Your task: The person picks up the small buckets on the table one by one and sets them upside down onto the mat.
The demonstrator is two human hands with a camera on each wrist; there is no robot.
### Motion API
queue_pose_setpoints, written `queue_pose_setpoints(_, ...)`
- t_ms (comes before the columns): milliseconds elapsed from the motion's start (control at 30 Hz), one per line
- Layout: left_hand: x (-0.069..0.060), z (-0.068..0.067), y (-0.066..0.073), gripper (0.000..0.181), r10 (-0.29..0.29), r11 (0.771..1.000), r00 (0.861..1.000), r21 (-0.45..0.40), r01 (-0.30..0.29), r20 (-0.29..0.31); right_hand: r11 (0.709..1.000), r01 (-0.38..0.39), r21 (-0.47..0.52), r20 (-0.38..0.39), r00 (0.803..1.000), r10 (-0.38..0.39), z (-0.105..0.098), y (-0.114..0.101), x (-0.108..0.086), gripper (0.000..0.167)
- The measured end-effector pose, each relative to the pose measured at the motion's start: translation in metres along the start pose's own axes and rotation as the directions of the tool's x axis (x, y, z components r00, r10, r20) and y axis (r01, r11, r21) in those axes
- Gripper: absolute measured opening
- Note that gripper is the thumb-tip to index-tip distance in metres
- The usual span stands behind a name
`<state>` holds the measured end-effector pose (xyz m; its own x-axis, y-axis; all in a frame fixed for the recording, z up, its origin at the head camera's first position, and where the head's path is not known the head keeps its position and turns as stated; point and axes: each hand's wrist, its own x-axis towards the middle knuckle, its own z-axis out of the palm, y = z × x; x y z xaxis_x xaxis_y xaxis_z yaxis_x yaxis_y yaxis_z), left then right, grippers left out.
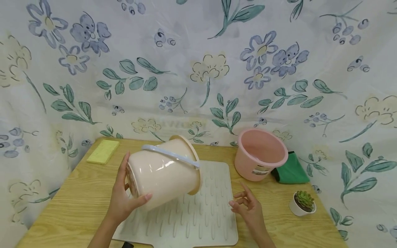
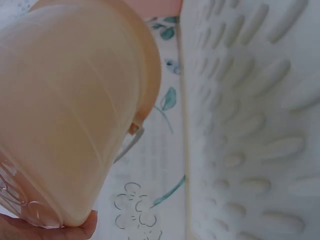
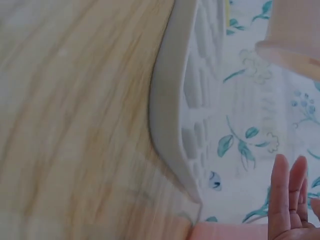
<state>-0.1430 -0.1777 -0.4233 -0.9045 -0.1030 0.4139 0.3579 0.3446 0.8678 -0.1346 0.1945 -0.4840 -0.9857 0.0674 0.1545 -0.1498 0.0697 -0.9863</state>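
A cream bucket (image 1: 164, 172) with a pale blue handle (image 1: 170, 154) is tilted on its side in the air, its mouth facing right. My left hand (image 1: 121, 198) grips it by the base, thumb on the near side and fingers around the bottom. Below it lies a white ridged draining mat (image 1: 204, 206). In the left wrist view the fingers (image 2: 75, 231) press against the bucket's bottom edge. To the right of the mat, my right hand (image 1: 249, 208) hovers with loosely bent fingers and nothing in them. The right wrist view shows its fingers (image 3: 280, 195) apart from the bucket.
A pink bucket (image 1: 248, 162) stands upright at the back right, beside a folded green cloth (image 1: 291, 170). A small potted succulent (image 1: 302, 203) sits near the right edge. At the back left is a yellow sponge cloth (image 1: 103, 151). A flowered curtain (image 1: 186, 86) hangs behind the wooden table (image 1: 71, 196).
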Motion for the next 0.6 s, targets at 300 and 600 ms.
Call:
queue_pose_setpoints(300,-0.004,-0.009,0.003,0.134,0.001,0.996,1.0,0.087,-0.001,-0.002,0.976,0.061,-0.208,-0.02,0.998,-0.066,-0.013,0.002,0.008,0.081)
queue_pose_setpoints(600,-0.003,-0.027,0.011,0.138,0.081,0.934,0.997,0.352,-0.07,-0.017,0.958,0.114,-0.262,-0.022,0.992,-0.124,-0.026,0.002,0.011,0.08)
